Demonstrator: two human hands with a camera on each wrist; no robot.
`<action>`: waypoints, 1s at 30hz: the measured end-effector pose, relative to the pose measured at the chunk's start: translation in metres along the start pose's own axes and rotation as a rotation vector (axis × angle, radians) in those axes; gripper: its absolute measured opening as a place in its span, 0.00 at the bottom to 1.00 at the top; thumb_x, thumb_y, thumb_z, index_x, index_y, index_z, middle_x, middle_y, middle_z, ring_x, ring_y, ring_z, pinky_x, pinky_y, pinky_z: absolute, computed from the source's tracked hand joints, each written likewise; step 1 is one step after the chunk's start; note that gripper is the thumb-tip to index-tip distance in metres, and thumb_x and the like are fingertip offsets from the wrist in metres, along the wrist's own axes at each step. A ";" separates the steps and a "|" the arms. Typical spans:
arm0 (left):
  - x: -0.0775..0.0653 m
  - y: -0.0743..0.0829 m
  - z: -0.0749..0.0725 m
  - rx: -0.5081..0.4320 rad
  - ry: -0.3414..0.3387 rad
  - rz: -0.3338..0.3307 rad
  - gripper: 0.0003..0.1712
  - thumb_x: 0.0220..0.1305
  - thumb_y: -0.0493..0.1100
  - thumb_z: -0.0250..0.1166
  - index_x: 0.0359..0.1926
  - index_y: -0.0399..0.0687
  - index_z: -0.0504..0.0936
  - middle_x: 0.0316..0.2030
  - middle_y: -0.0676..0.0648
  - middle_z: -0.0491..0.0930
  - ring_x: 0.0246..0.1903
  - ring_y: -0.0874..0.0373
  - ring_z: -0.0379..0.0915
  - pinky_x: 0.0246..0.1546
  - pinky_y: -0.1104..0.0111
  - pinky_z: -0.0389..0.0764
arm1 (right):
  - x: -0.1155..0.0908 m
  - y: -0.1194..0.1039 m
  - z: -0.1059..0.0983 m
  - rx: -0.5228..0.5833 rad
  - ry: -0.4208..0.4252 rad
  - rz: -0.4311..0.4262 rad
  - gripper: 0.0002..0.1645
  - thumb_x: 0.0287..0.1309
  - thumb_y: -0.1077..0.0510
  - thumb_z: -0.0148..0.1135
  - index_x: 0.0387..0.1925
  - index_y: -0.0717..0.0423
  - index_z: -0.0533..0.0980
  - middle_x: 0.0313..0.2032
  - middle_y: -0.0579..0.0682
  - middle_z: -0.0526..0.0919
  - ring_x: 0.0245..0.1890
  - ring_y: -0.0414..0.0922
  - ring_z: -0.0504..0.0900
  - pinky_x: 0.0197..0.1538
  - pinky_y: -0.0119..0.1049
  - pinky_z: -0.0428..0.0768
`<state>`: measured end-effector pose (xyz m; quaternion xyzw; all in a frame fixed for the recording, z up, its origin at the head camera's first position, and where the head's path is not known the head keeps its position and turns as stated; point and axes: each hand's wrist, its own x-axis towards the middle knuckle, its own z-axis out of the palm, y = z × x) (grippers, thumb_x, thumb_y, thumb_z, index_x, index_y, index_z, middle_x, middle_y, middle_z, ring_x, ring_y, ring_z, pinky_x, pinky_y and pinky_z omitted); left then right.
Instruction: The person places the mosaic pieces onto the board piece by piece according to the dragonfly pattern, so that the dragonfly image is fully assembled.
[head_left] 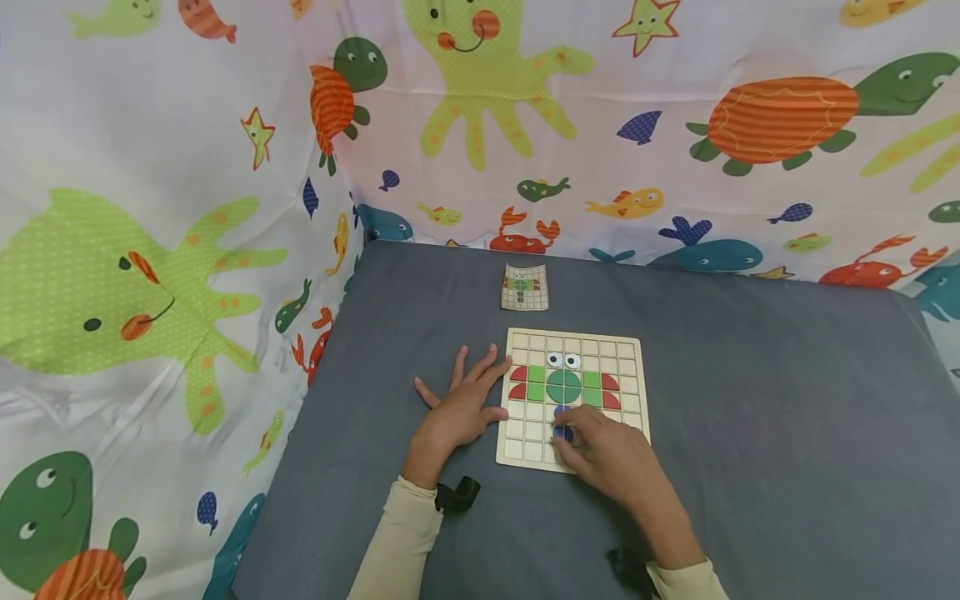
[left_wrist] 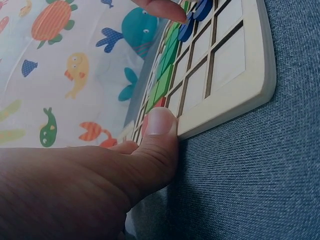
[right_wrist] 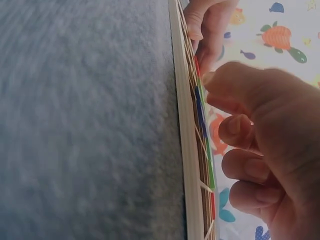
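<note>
A wooden grid board (head_left: 517, 454) lies on the grey table with flat coloured pieces in its cells. They make a dark green circle (head_left: 563, 386), light green squares (head_left: 536, 383), red quarter-rounds (head_left: 611, 382) and two round eyes (head_left: 563, 361). My left hand (head_left: 461, 410) spreads its fingers at the board's left edge; its thumb (left_wrist: 161, 122) rests on the rim. Over the lower middle cells, my right hand (head_left: 615, 457) bends thumb and index finger round a small blue piece (head_left: 564, 433). Another blue piece (left_wrist: 202, 10) lies beside it, partly covered by the fingers.
Behind the board lies a small card (head_left: 525, 287) printed with a similar coloured pattern on a grid. A cloth with sea animals (head_left: 465, 83) hangs along the back and left of the grey table (head_left: 780, 433). A black strap (head_left: 457, 495) is at the left wrist.
</note>
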<state>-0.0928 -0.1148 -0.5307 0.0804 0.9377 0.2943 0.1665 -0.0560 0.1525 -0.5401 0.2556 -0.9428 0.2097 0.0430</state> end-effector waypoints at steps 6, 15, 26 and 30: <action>0.000 0.000 0.000 -0.011 -0.004 0.005 0.50 0.68 0.53 0.71 0.85 0.73 0.55 0.85 0.60 0.44 0.84 0.47 0.20 0.61 0.19 0.11 | 0.001 -0.001 0.000 -0.038 -0.027 0.013 0.13 0.61 0.46 0.77 0.46 0.40 0.85 0.28 0.34 0.73 0.23 0.30 0.68 0.23 0.30 0.68; -0.002 -0.002 0.001 -0.028 -0.003 0.020 0.50 0.68 0.51 0.71 0.84 0.71 0.57 0.85 0.59 0.45 0.84 0.46 0.20 0.60 0.20 0.10 | -0.002 0.000 -0.009 0.058 -0.026 0.051 0.14 0.63 0.45 0.77 0.49 0.38 0.85 0.27 0.32 0.72 0.23 0.30 0.68 0.24 0.29 0.68; -0.009 -0.008 -0.004 -0.025 0.037 0.031 0.50 0.71 0.53 0.69 0.86 0.70 0.53 0.85 0.57 0.46 0.85 0.44 0.30 0.62 0.17 0.17 | -0.001 0.031 -0.056 0.059 0.070 0.054 0.08 0.67 0.56 0.73 0.47 0.46 0.85 0.31 0.36 0.75 0.29 0.37 0.72 0.28 0.33 0.72; -0.016 -0.008 -0.018 -0.010 0.124 0.055 0.48 0.73 0.54 0.68 0.85 0.71 0.54 0.84 0.55 0.50 0.84 0.42 0.40 0.65 0.14 0.36 | 0.000 0.039 -0.074 0.025 0.105 0.041 0.13 0.66 0.58 0.73 0.50 0.52 0.85 0.35 0.42 0.81 0.36 0.44 0.79 0.36 0.43 0.80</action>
